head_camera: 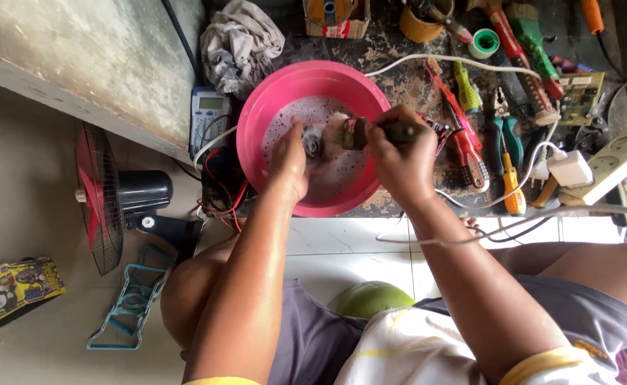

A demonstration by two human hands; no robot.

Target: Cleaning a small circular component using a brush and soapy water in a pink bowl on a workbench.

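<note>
A pink plastic basin [270,100] with soapy, foamy water sits at the edge of a worn workbench [392,75]. My left hand [288,160] is inside the basin and grips a small round metal part [312,142] just above the foam. My right hand [399,153] is closed on the dark handle of a brush [356,133], whose bristle end touches the metal part. Both forearms are wet.
Screwdrivers and pliers [470,135] lie right of the basin, with a white power strip [613,167] and cables. A multimeter [208,117] and a crumpled grey rag [238,43] lie to the left. A red-bladed fan [103,199] stands on the floor.
</note>
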